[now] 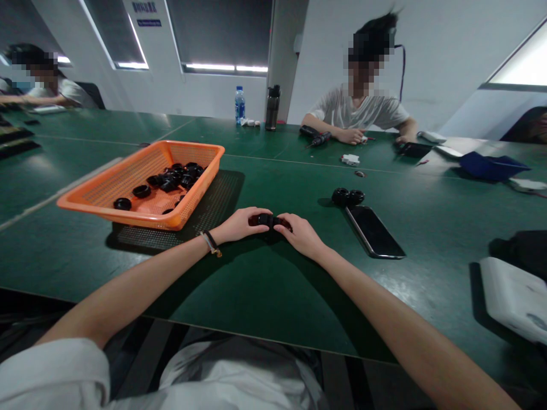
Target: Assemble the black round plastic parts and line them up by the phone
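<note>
My left hand (238,225) curls its thumb and fingers round a small black plastic part (264,219) just above the green table. From the other side, my right hand (302,232) grips a similar dark piece (277,222). The two pieces meet or nearly meet between my hands; whether they are joined I cannot tell, since my fingers cover much of them. To the left stands an orange plastic basket (171,223) with several black ring-shaped parts (168,179) inside. Two black round parts (348,197) lie side by side on the table to the right of my hands.
A phone (374,230) lies right of my hands, and a white device (515,296) sits at the far right edge. Across the table a person (359,108) works near a power drill (315,135). A water bottle (240,105) and a dark flask (272,108) stand at the back.
</note>
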{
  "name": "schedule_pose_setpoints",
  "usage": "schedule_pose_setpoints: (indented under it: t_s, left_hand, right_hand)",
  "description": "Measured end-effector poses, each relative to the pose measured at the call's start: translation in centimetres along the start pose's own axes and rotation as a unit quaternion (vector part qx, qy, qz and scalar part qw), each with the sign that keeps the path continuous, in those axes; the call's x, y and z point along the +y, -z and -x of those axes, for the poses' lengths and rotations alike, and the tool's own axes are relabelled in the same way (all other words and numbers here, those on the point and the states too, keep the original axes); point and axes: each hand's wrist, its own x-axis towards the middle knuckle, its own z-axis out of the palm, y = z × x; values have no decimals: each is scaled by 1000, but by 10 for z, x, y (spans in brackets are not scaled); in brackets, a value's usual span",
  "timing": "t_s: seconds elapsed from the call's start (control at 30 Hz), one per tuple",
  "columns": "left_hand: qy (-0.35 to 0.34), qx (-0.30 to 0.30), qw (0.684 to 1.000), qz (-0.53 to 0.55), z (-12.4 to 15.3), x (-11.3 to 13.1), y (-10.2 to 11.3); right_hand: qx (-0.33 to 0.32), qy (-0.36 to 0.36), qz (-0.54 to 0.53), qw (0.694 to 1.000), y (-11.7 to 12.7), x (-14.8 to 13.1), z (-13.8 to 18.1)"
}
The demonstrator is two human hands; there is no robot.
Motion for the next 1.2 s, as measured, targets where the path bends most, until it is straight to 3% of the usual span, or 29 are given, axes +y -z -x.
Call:
schedule_pose_setpoints:
  t_s: [0.33,1.2]
  left_hand:
    - [-3,2,1000,-19,0,-1,1]
    - [7,0,1000,-16,-1,0,0]
  right_hand:
    - [32,33,-18,999,-2,2,3]
    - [25,13,-25,999,-2,1,2]
